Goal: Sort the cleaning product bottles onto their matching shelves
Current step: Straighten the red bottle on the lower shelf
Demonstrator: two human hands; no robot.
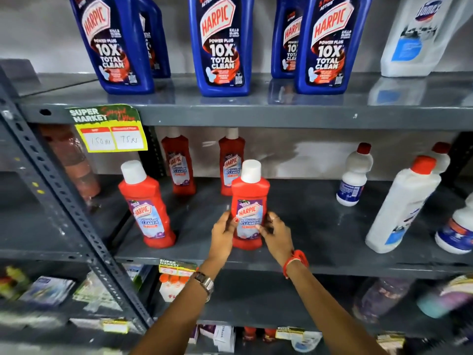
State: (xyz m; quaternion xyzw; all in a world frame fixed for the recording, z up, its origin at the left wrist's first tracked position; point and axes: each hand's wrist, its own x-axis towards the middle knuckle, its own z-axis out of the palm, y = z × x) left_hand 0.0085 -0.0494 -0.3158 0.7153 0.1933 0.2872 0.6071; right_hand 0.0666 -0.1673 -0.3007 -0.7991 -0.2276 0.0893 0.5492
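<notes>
A red Harpic bathroom cleaner bottle (249, 201) with a white cap stands upright near the front of the middle shelf (320, 262). My left hand (223, 230) touches its lower left side and my right hand (276, 230) its lower right side, so both hold it. Another red bottle (146, 208) stands to the left, and two more red bottles (179, 167) (229, 160) stand behind. Blue Harpic bottles (220, 44) line the top shelf (256, 114).
White bottles with red caps (354, 175) (401, 206) stand on the right of the middle shelf, and one white bottle (414, 34) on the top shelf. A yellow price tag (112, 139) hangs at the left. A slanted metal upright (64, 201) crosses the left side. Lower shelves hold packets.
</notes>
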